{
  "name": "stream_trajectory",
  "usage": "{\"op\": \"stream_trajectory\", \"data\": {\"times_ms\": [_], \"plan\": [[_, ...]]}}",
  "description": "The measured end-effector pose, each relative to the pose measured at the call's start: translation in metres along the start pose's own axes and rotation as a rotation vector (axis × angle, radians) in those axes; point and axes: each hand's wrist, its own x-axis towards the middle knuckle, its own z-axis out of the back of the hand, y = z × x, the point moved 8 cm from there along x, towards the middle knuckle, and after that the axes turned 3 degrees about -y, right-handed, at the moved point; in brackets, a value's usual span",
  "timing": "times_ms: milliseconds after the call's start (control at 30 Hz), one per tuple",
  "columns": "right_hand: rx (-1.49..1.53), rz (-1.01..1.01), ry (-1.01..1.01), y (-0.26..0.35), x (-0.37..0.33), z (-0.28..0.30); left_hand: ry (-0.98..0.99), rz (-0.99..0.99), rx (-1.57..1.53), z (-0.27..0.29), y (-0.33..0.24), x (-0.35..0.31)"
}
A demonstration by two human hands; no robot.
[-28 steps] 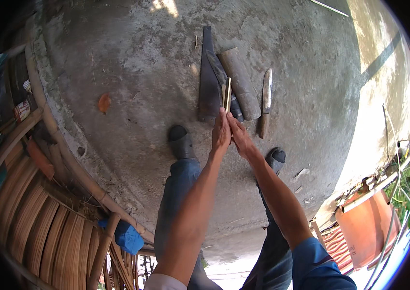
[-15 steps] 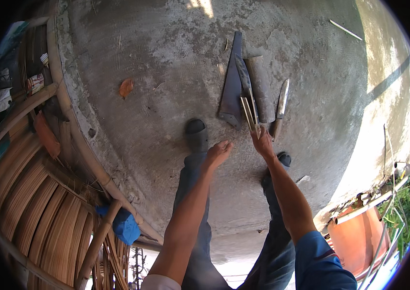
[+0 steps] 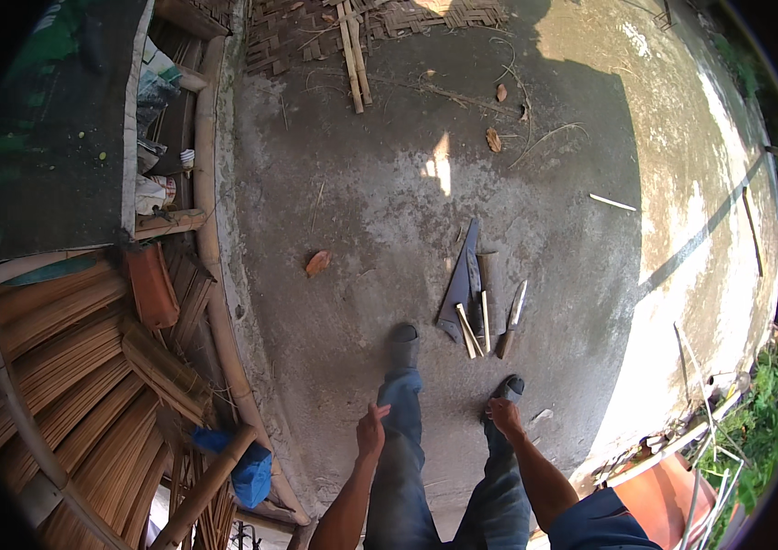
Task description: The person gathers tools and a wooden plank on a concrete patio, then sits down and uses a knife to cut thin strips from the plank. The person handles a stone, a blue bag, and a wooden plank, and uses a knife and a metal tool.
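I stand on a concrete floor (image 3: 389,202) in jeans and dark shoes. My left hand (image 3: 371,429) hangs above my left knee, empty, fingers loosely apart. My right hand (image 3: 504,417) hovers near my right shoe (image 3: 509,389) and holds nothing. On the floor just ahead of my feet lie a dark triangular handsaw (image 3: 462,284), a short bamboo piece (image 3: 489,273), two short pale bamboo sticks (image 3: 469,332) and a knife (image 3: 513,317). Both hands are well short of these tools.
Bundles of split bamboo strips (image 3: 59,367) and a long bamboo pole (image 3: 210,229) fill the left side, with a blue cloth (image 3: 251,472) below. A woven mat (image 3: 361,23) lies at the far end. An orange container (image 3: 664,486) sits at lower right. Dry leaves (image 3: 317,263) are scattered about.
My hands held a pale bamboo stick over the saw, then let it go. It now lies by the saw, and both hands have drawn back toward my legs as the view rose.
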Motion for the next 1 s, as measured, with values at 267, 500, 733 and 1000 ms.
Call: {"op": "stream_trajectory", "data": {"times_ms": [267, 500, 733, 1000], "plan": [[0.325, 0.296, 0.033, 0.23, -0.009, 0.033, -0.044, -0.076, 0.076, 0.069, 0.023, -0.041], [0.464, 0.32, -0.105, 0.26, -0.025, 0.094, -0.048, 0.525, -0.302, 0.123, -0.007, -0.095], [0.563, -0.218, -0.224, 0.075, -0.027, 0.137, 0.155, 0.307, 0.435, 0.115, -0.035, -0.053], [0.534, -0.035, -0.126, 0.261, 0.099, 0.174, 0.035, -0.234, 0.294, 0.046, -0.38, 0.113]]}}
